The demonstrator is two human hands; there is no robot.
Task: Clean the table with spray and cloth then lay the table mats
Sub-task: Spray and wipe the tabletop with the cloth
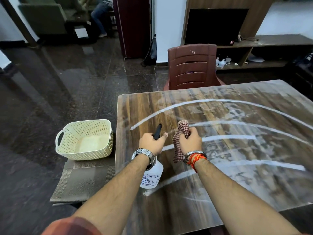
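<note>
My left hand [152,141] grips the black head of a clear spray bottle [151,177] with a printed label, held over the near left part of the wooden table [237,175]. My right hand [190,140] is closed on a red and white checked cloth [179,138] that hangs down beside the bottle. The tabletop has a glossy cover with pale curved streaks. Grey woven table mats [81,180] lie stacked on a low surface left of the table, under a basket.
A cream perforated basket [84,139], with nothing inside, stands on the mats. A brown plastic chair [192,67] is at the table's far edge. Behind it are a TV unit [215,26] and shelves. A seated person [101,16] is far off at top left.
</note>
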